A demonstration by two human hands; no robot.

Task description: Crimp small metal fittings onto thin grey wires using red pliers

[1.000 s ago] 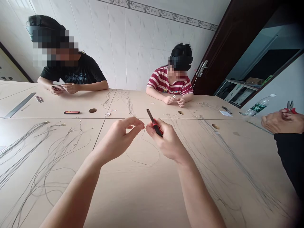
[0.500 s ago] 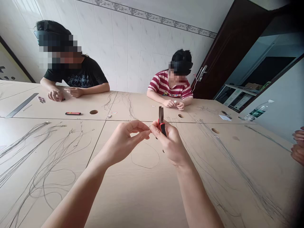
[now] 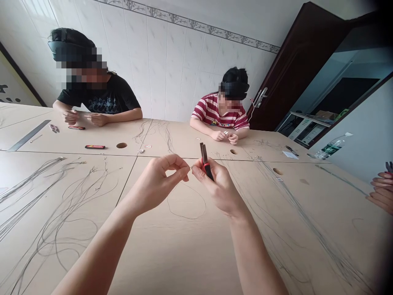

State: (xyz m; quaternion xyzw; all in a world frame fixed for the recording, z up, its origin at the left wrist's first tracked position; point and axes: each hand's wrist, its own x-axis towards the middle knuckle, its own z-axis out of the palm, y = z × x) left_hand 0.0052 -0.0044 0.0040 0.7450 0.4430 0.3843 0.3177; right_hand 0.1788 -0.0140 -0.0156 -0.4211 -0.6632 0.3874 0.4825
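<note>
My left hand (image 3: 164,182) is closed in a pinch on one end of a thin grey cord (image 3: 186,218), which hangs in a loop under my hands. My right hand (image 3: 219,186) grips a pair of pliers (image 3: 206,163) with red and black handles, their dark metal jaws pointing up and slightly left. Between the thumb and finger of that same hand there may be a tiny part at the cord's other end, too small to make out. A small gap separates the fingertips of my two hands.
Bundles of grey cords (image 3: 49,229) lie to the left, and another bundle (image 3: 310,217) stretches along the right. Two people sit across the table (image 3: 172,262); another person's hand (image 3: 382,190) shows at right. A plastic bottle (image 3: 333,146) and a red-black tool (image 3: 95,147) are farther off.
My hands have moved slightly apart, and the pliers have tilted left. Across the table, the left person's hand has lifted off a dark red object. At right, the other person's hand comes further in.
</note>
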